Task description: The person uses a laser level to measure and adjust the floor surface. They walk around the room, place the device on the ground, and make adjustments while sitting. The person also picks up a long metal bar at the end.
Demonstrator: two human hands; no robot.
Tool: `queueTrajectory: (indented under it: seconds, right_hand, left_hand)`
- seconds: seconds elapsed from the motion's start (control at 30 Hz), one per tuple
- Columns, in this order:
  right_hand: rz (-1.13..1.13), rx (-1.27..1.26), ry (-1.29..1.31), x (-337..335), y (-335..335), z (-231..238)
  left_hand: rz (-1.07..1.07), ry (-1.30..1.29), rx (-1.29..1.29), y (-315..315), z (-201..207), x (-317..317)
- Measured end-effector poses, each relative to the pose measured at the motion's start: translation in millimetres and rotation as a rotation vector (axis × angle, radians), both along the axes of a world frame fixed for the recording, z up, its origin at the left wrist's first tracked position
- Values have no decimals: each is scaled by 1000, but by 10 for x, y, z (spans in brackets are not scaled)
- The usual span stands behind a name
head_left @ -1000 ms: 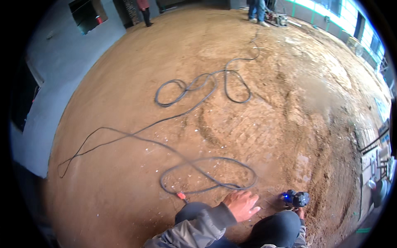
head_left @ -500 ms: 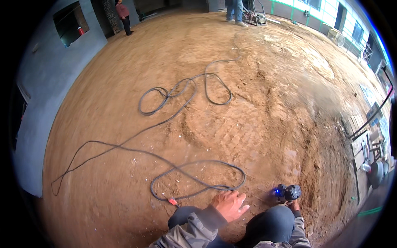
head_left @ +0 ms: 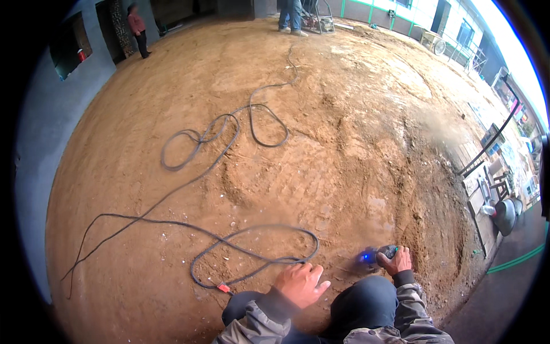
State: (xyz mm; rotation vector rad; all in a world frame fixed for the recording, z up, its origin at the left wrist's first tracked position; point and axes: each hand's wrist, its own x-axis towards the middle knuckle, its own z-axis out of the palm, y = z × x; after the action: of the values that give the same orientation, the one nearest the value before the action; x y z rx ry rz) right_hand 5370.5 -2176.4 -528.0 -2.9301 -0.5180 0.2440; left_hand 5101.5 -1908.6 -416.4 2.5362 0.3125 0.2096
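Note:
My left hand (head_left: 299,285) is held low over the dirt in front of my knee, thumb apart and fingers loosely bent, with no object seen in it. Its fingertips are close to a loop of dark cable (head_left: 252,250); contact cannot be made out. A red connector (head_left: 223,288) on the cable lies left of that hand. At the right, my right hand (head_left: 399,262) is closed over the rear of a dark power tool (head_left: 372,257). A blue light glows on the tool, and its front is blurred.
Uneven brown soil (head_left: 332,172) spreads ahead, with the cable winding across it. A grey wall (head_left: 74,114) stands left. Far off are a person (head_left: 137,31), another person's legs (head_left: 291,16) beside a framed machine (head_left: 318,22), and a cart (head_left: 432,41). A dark bowl (head_left: 505,217) is at right.
My right hand has moved from under the power tool to over its rear end. The whole view has turned slightly right. My left hand keeps nearly the same pose by the cable.

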Motion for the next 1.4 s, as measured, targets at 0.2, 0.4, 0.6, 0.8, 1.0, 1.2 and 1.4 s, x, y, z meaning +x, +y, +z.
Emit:
queueTrajectory:
  seconds: [0.2, 0.4, 0.6, 0.8, 1.0, 1.2, 1.4]
  right_hand:
    - [26, -10, -56, 15, 11, -70]
    - [90, 72, -112, 8, -23, -94]
    - [184, 96, -368, 240, -378, -582]
    - [53, 42, -29, 135, 65, -118]
    - [178, 135, -37, 254, 1, -66]
    - [601, 169, 91, 449, -105, -130]
    - [222, 137, 2, 116, -155, -80]
  left_hand:
    - [4, 11, 12, 27, 42, -45]
    - [7, -4, 6, 24, 77, -59]
    - [-36, 52, -10, -2, 118, 56]
    - [-48, 65, -88, 12, 142, 31]
    - [-40, 89, -79, -26, 228, 90]
    - [-47, 40, -83, 43, 107, 46]
    - [-40, 48, 40, -3, 78, -17]
